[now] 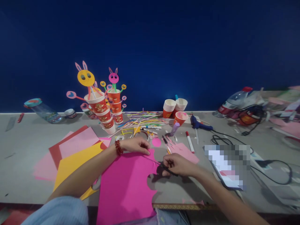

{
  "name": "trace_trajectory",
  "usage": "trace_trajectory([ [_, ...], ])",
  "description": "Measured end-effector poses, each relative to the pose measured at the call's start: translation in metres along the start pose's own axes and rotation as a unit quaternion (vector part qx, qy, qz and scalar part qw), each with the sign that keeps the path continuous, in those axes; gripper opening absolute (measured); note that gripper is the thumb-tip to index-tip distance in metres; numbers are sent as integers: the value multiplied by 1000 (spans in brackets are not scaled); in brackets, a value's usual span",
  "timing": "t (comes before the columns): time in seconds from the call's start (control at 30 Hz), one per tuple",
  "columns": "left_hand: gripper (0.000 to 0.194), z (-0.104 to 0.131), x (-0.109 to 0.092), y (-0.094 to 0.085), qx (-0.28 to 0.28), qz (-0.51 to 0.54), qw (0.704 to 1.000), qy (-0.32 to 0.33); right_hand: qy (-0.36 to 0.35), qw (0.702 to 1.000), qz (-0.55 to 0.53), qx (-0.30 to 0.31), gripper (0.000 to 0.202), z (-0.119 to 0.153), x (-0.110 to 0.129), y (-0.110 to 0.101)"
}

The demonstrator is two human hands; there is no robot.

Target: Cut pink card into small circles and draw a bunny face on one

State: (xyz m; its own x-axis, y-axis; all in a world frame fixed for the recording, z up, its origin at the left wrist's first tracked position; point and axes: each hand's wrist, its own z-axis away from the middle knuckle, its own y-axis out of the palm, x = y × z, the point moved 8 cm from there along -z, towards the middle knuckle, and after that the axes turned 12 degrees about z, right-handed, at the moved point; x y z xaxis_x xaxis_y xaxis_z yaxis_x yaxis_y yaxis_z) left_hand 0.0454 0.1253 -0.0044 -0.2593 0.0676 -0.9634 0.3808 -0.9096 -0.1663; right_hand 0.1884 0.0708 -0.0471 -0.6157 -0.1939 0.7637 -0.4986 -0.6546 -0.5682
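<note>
L hand pinches top edge of magenta sheet, which lies flat on table, near edge overhanging. R hand grips black-handled scissors, blades at sheet's upper R corner. Pink scraps just beyond R hand; phone to its R.

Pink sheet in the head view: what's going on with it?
The left hand steadies the bright pink sheet at its top edge. The right hand holds scissors, their blades at the sheet's upper right corner. Rounded cut-outs run down its right edge. Bunny-headed cup figures stand behind, to the left.
</note>
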Motion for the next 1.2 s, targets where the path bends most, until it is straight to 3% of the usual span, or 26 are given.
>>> trace_trajectory([
  [0.17, 43, 0, -5, -5, -15, 25, 999, 21, 2, 989, -135, 51, 53, -2, -4, 14],
  [0.37, 40, -1, -14, -12, -33, 49, 997, 48, 1, 980, -195, 30, 63, -9, -7, 18],
  [0.8, 45, -1, -4, -15, -55, 68, 995, 38, 0, 987, -157, -37, 60, -9, -10, 27],
  [1.2, 35, 1, 2, -18, -74, 78, 993, 51, 17, 989, -125, -78, 56, -9, -6, 30],
])
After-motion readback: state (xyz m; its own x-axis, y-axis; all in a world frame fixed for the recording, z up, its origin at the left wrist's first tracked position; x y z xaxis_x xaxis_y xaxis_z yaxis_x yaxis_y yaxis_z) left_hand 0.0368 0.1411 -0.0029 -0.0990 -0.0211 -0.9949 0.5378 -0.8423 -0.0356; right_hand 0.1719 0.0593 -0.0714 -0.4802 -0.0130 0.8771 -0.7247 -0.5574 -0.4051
